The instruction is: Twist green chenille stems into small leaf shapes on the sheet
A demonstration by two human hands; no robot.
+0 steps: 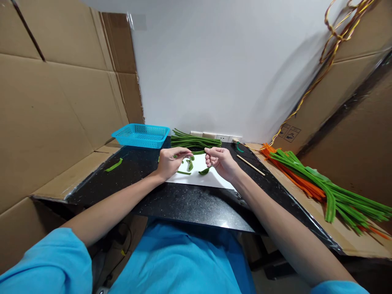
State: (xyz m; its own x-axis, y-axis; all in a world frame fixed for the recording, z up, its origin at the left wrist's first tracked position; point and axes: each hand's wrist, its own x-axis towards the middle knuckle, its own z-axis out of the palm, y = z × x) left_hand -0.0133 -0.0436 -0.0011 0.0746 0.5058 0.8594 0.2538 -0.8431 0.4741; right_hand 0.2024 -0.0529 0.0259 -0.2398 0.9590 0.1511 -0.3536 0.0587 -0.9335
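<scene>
Above a white sheet of paper [196,179] I hold a short green pipe cleaner [198,152] stretched between my fingertips. My left hand [172,161] pinches its left end, and my right hand [223,162] pinches the other. Several green pipe cleaner pieces lie on the paper below. One is a bent, leaf-like piece [190,165]; another dark green curled piece [204,171] lies close under my right hand. A short straight piece [183,173] rests near my left hand. My left hand hides part of the paper and some pieces.
A bundle of dark green pipe cleaners [191,141] lies at the back, beside a blue basket [159,143]. A thin wooden stick [251,165] is on the right. Bright green strips [330,183] overlie orange ones [303,183] on cardboard. A green strip [114,165] lies left.
</scene>
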